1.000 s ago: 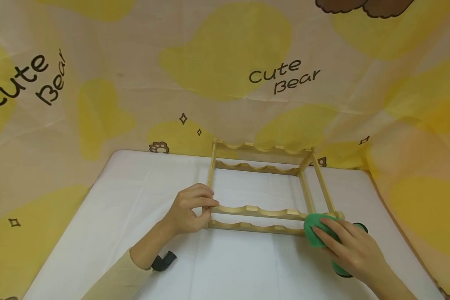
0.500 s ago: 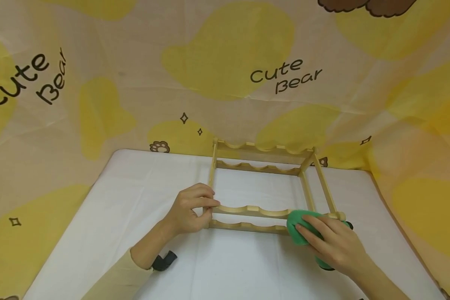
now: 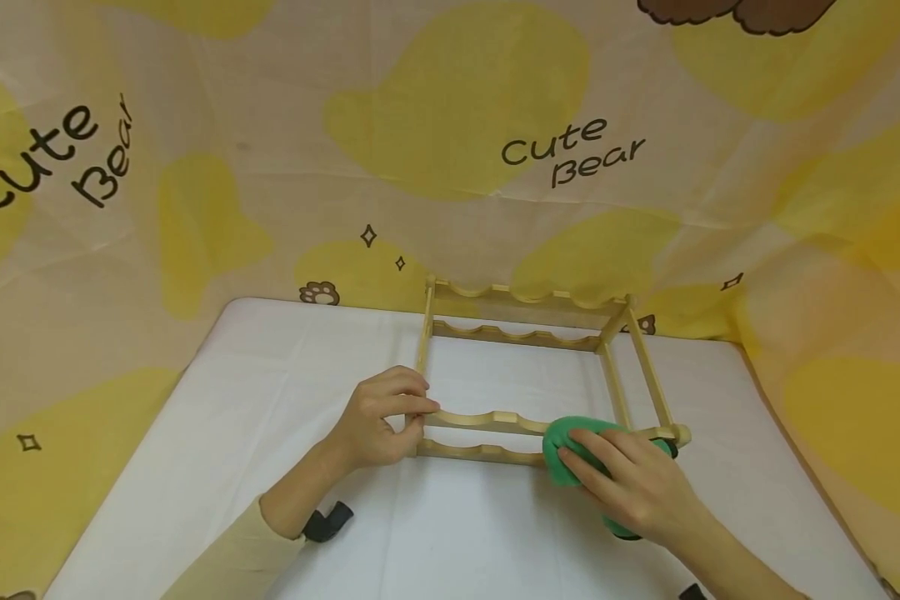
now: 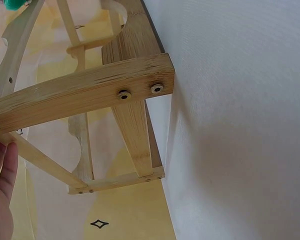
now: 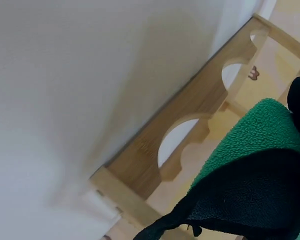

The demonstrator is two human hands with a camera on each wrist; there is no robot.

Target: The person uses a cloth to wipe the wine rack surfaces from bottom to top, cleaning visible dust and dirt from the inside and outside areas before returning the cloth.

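A pale wooden rack (image 3: 504, 419) with scalloped rails stands on the white table. At its front left corner, my left hand (image 3: 378, 417) pinches the end of the upper front rail between fingers and thumb. The left wrist view shows these fingers (image 4: 9, 167) at the rack's side bar, which has metal screws. My right hand (image 3: 637, 479) grips a green towelling cloth (image 3: 557, 437) over the right part of the upper front rail, hiding that stretch. Close up in the right wrist view, the bunched cloth (image 5: 260, 127) shows a dark edging and a dark patch.
The white table (image 3: 330, 358) has a patterned yellow and beige fabric wall (image 3: 450, 192) behind it and at both sides. The rack's far side stands close to the back wall. A black curved piece (image 3: 328, 522) shows beside the left wrist.
My right hand has slid left with the cloth along the upper front rail, baring the rail's right end. The left hand keeps its place on the front left corner, and the rack has stayed put.
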